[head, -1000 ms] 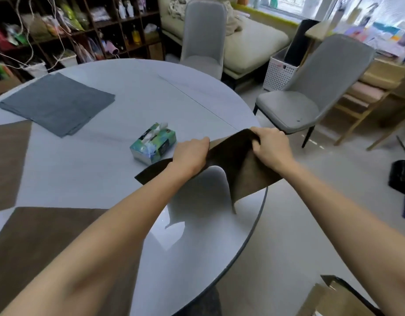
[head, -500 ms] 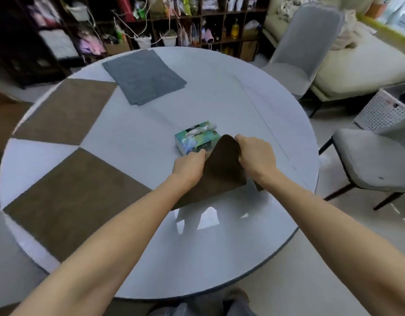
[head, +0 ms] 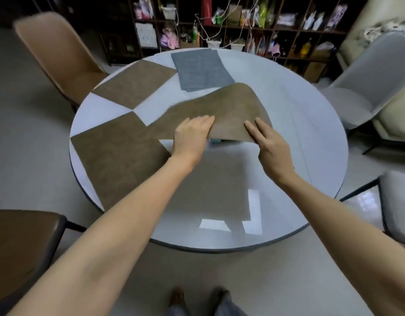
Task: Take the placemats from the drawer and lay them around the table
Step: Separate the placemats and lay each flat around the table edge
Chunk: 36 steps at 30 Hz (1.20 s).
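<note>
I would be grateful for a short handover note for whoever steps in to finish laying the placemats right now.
Left hand: holds the near edge of the brown placemat in the air, fingers on top.
Right hand: holds the same edge, fingers straight on top; thumb hidden.
That mat billows above the round table, not yet flat; something teal shows just under its edge.
Done: two brown placemats lie flat on the left, the nearer and the farther. A grey mat stack lies at the far side.
Left: lay this mat down, then cover the right side.
</note>
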{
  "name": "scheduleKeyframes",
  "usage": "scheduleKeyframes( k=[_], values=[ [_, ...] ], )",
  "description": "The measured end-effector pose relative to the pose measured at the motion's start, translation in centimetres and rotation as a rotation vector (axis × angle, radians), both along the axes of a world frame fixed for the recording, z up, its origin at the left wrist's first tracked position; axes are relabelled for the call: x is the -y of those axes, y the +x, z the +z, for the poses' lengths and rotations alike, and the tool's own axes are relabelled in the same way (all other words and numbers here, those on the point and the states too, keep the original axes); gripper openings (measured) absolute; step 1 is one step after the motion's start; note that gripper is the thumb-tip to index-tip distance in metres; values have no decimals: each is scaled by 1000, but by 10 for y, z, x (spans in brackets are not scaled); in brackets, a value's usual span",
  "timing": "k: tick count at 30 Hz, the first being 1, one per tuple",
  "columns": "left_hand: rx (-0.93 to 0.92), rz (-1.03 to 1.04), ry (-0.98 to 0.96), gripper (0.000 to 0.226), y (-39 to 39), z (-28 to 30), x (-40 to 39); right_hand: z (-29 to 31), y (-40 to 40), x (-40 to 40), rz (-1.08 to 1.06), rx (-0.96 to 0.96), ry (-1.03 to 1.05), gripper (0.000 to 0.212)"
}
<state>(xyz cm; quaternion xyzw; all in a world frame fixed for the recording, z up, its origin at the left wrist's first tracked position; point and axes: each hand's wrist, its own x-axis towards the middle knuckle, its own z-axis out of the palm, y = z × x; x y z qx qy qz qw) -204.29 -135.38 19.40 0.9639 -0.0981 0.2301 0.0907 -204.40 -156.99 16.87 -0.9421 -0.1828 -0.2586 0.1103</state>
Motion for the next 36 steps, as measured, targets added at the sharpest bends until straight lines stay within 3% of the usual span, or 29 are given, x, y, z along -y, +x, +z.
scheduleKeyframes(
  k=[2,3,6,8,10,16,26,36],
  values=[
    [-371,-10,77,53,-16,-29,1,-18,-18,0,21,-184,-51,68],
    [-470,-4,129,54,-23,-45,2,-28,-26,0,30,-315,-83,70],
    [-659,-30,207,54,-41,-93,6,-66,-46,2,18,-680,-290,61],
    [-827,-30,208,55,-55,-117,9,-88,-58,0,-2,-760,-350,71],
    [-913,-34,205,58,-67,-135,10,-104,-66,1,6,-796,-401,67],
    [-960,-84,258,52,-81,-161,8,-124,-78,18,-39,-911,-496,28],
    [-973,-101,219,37,-91,-178,18,-147,-88,23,-84,-912,-508,28],
    [-810,-26,159,25,-124,-188,38,-158,-110,36,-167,-826,-605,32]
  ],
)
